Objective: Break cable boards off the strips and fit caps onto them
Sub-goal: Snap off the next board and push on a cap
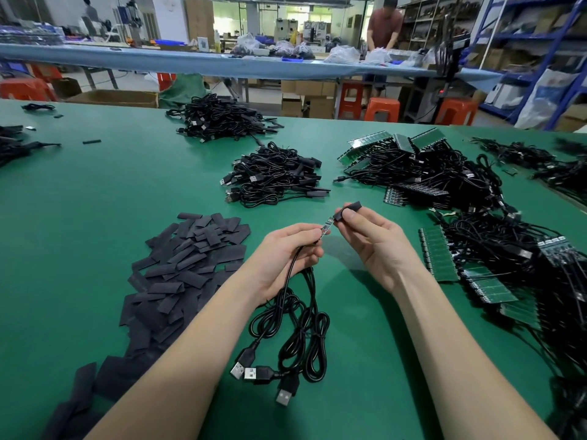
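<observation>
On the surface point(95, 192), caps point(178, 268) lie left, board strips point(476, 281) right, finished cables point(273, 179) behind.

Green table point(95, 192); matt black caps point(178, 268) heaped at lower left; glossy black cables point(298, 328) with silver plugs at bottom centre; green board strips point(440, 255) at right; orange-red stools point(381, 112) at upper right

Left hand point(287, 255) pinches cable board point(327, 228); its cables point(298, 328) hang onto green table point(95, 185). Right hand point(371, 239) holds black cap point(347, 211) at board tip. Cap pile point(181, 265) near left edge.
</observation>
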A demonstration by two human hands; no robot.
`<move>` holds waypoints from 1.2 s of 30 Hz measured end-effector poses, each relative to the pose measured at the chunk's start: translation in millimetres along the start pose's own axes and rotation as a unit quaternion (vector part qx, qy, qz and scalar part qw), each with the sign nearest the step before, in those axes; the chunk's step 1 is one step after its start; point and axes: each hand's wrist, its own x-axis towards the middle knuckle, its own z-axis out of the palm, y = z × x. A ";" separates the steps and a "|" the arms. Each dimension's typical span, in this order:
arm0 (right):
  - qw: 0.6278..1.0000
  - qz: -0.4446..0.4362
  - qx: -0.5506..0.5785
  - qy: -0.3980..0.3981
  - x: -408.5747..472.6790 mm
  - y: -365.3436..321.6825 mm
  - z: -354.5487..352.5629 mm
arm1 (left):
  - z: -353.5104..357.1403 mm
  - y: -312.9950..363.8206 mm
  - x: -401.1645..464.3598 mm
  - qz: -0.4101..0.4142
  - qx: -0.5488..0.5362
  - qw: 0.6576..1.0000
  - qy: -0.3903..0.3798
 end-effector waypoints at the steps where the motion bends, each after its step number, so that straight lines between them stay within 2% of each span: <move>1: 1.000 0.000 -0.001 -0.001 -0.1 -0.1 -0.1 | -0.4 0.0 0.1 0.000 0.001 1.000 0.000; 29: 0.999 -0.004 -0.039 -0.035 0.3 -1.8 -2.0 | 0.8 0.1 -2.1 0.018 0.019 1.000 -0.004; 36: 0.992 0.070 -0.065 -0.078 -2.8 -11.1 -11.9 | 0.2 -0.1 -2.2 0.016 0.044 0.999 -0.024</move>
